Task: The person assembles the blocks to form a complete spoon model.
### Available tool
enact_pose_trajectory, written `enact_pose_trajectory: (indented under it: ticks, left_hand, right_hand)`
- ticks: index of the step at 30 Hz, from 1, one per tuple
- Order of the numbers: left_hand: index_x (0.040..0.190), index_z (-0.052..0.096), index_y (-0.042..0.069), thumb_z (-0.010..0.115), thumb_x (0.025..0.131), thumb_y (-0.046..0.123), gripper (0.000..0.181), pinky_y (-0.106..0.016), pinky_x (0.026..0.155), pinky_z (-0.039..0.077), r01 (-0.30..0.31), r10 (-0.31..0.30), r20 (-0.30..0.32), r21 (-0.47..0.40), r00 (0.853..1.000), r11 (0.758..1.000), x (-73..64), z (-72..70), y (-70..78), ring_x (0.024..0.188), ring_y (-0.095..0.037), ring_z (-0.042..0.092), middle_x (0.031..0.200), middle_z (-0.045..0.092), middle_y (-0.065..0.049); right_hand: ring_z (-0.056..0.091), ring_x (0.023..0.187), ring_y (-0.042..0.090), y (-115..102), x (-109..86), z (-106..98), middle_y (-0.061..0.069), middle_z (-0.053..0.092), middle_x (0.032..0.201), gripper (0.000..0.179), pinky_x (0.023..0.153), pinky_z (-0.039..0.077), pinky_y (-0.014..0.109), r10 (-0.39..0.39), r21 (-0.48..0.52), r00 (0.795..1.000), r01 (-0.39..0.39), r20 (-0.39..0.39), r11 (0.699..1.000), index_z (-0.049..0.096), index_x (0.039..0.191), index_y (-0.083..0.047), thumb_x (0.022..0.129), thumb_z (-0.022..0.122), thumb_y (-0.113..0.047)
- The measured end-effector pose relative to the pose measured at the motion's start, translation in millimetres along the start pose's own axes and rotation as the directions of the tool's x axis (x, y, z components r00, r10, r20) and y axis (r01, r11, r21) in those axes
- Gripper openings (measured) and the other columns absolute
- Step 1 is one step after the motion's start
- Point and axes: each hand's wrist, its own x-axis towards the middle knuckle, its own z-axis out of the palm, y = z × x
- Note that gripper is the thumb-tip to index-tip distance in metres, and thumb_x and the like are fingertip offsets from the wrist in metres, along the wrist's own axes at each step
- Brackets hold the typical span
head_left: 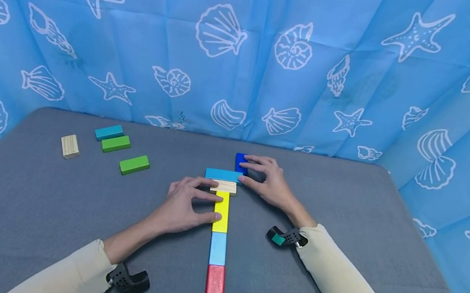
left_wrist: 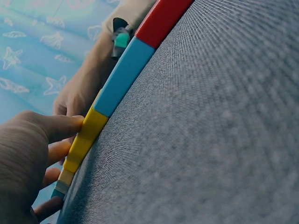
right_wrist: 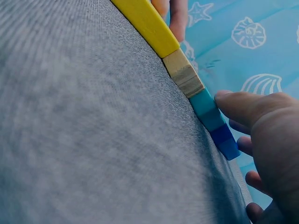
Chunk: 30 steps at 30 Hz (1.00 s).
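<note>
A line of blocks runs away from me: a red block, a light blue block, a yellow block, then a plain wood block and a blue block lying crosswise. Behind the blue block's right end, a dark blue block points away. My left hand rests its thumb on the yellow block, its fingers reaching over the yellow and wood blocks. With its thumb at the blue block's right end, my right hand touches the dark blue block with loosely extended fingertips.
At the back left of the grey table lie a teal block, a green block, another green block and a wood block. A blue curtain with shell prints hangs behind the table.
</note>
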Motion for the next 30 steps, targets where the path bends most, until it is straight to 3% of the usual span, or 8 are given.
enact_pose_trajectory:
  ticks: [24,30]
  left_hand:
    - [0.119,0.077,0.024,0.082,0.084,0.038,0.038,-0.064,0.105,0.020,-0.007,0.007,-0.001,0.014,1.000,1.000,-1.3,-0.6,1.1,0.134,-0.032,0.040,0.144,0.055,-0.001]
    - [0.122,0.076,0.022,0.081,0.085,0.038,0.040,-0.062,0.104,0.022,-0.014,0.014,-0.019,-0.011,1.000,1.000,0.0,-7.7,5.3,0.135,-0.033,0.041,0.144,0.055,-0.002]
  right_hand:
    - [0.037,0.137,0.035,3.2,-1.2,2.9,0.009,0.051,0.151,0.041,0.105,0.023,0.062,-0.006,-0.024,1.000,0.006,0.012,1.000,0.068,0.134,-0.013,0.096,0.072,-0.028]
    - [0.037,0.136,0.036,3.1,-1.7,1.6,0.009,0.051,0.151,0.041,0.105,0.022,0.062,-0.004,-0.021,1.000,0.005,0.015,1.000,0.068,0.134,-0.013,0.096,0.072,-0.028]
